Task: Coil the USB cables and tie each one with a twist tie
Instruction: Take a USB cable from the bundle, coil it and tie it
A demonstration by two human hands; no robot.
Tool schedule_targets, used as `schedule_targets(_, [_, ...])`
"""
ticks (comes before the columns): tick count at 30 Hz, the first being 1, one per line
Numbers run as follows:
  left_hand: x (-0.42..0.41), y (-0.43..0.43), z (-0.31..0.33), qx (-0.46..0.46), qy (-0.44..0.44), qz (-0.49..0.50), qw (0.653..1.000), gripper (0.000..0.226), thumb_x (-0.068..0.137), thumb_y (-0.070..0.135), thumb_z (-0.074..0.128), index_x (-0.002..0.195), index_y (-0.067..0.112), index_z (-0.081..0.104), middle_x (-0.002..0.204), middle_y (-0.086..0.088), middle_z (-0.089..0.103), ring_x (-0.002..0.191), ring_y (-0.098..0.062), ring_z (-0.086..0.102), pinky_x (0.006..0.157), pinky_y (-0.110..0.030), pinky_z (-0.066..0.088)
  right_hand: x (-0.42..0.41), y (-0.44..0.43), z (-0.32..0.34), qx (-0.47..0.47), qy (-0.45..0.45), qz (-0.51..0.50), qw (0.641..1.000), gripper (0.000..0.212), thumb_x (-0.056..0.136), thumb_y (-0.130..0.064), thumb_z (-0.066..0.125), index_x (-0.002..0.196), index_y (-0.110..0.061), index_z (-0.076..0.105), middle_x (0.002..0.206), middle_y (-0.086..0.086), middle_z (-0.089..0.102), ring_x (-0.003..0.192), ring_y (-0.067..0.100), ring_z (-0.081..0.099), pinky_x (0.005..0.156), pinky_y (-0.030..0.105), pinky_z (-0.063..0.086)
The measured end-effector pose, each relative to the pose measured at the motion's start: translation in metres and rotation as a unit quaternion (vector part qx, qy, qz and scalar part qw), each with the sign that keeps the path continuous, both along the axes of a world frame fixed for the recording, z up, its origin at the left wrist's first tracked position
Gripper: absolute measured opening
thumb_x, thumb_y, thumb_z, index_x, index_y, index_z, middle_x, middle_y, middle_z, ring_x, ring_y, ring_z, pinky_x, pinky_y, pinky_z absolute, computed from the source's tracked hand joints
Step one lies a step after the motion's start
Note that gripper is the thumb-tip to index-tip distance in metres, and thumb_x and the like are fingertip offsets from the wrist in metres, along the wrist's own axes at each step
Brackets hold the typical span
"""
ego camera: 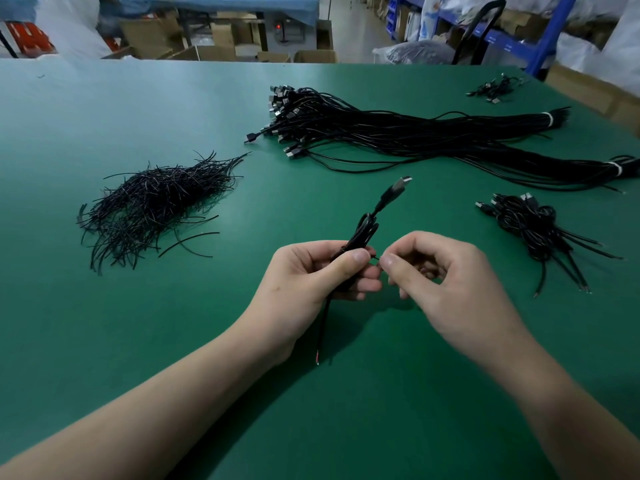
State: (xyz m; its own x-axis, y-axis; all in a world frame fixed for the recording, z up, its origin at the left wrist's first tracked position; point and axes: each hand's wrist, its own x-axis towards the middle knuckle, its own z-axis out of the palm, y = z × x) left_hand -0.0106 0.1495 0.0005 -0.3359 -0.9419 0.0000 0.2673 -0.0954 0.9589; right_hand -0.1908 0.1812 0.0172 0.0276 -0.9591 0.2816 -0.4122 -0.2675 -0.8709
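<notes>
Head camera looks down on two bare hands held over a green surface (138,341). The left hand (311,271) grips a coiled cable (363,230), its thumb pressed across the middle and its fingers curled round from behind. The right hand (440,271) sits just right of the coiled cable, thumb and forefinger pinched together on a thin twist tie (376,258), of which only a short black bit shows. From the top of the coiled cable its plug (398,188) juts up and to the right; below it a loose tail (322,327) hangs toward the surface. Left of the coiled cable lies a heap of ties (156,202). Beyond it, a long bundle of straight cables (398,129) stretches off to the right. Right of the coiled cable, well apart, rests a small pile of bunched cables (530,220).
</notes>
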Motion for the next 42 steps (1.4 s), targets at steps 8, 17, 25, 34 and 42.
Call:
schedule_targets(8, [0.001, -0.001, 0.0, -0.019, -0.027, 0.005, 0.999, 0.022, 0.083, 0.029, 0.071, 0.095, 0.012, 0.08, 0.081, -0.007, 0.076, 0.071, -0.015, 0.072, 0.067, -0.023, 0.056, 0.002, -0.002, -0.004, 0.012, -0.012, 0.01, 1.0, 0.01, 0.092, -0.029, 0.07, 0.083, -0.027, 0.071, 0.073, -0.011, 0.07, 0.062, 0.011, 0.059, 0.063, 0.037, 0.054])
schedule_targets(17, [-0.001, 0.002, -0.003, -0.075, -0.046, 0.011, 0.996, 0.022, 0.081, 0.021, 0.074, 0.098, 0.009, 0.08, 0.088, -0.009, 0.079, 0.074, -0.017, 0.075, 0.07, -0.023, 0.057, -0.001, -0.003, -0.005, 0.027, -0.042, -0.014, 0.999, 0.004, 0.089, -0.029, 0.075, 0.087, -0.029, 0.072, 0.082, -0.008, 0.073, 0.07, 0.01, 0.063, 0.071, 0.043, 0.057])
schedule_targets(25, [-0.001, 0.003, -0.003, -0.093, -0.043, 0.015, 0.995, 0.022, 0.079, 0.02, 0.076, 0.1, 0.012, 0.08, 0.089, -0.009, 0.079, 0.075, -0.016, 0.074, 0.07, -0.022, 0.056, 0.001, 0.0, -0.002, -0.025, 0.043, -0.051, 0.997, 0.012, 0.085, -0.023, 0.077, 0.081, -0.034, 0.073, 0.08, -0.022, 0.071, 0.073, 0.004, 0.063, 0.058, 0.021, 0.046])
schedule_targets(34, [0.007, 0.002, 0.008, -0.099, -0.122, -0.056, 0.986, 0.015, 0.099, 0.012, 0.061, 0.109, 0.005, 0.07, 0.105, -0.008, 0.077, 0.087, -0.026, 0.077, 0.079, -0.029, 0.059, -0.001, 0.0, 0.001, -0.027, 0.077, -0.024, 0.996, 0.01, 0.086, -0.021, 0.075, 0.081, -0.029, 0.072, 0.078, -0.01, 0.065, 0.068, 0.007, 0.057, 0.054, 0.021, 0.039])
schedule_targets(42, [0.021, -0.006, 0.02, 0.0, -0.098, -0.189, 0.977, 0.039, 0.098, 0.039, 0.053, 0.112, 0.004, 0.066, 0.105, -0.008, 0.073, 0.094, -0.033, 0.075, 0.075, -0.03, 0.059, -0.004, 0.001, 0.004, 0.007, 0.074, 0.02, 0.997, 0.007, 0.083, -0.024, 0.075, 0.077, -0.028, 0.072, 0.08, -0.006, 0.067, 0.075, 0.011, 0.06, 0.061, 0.027, 0.042])
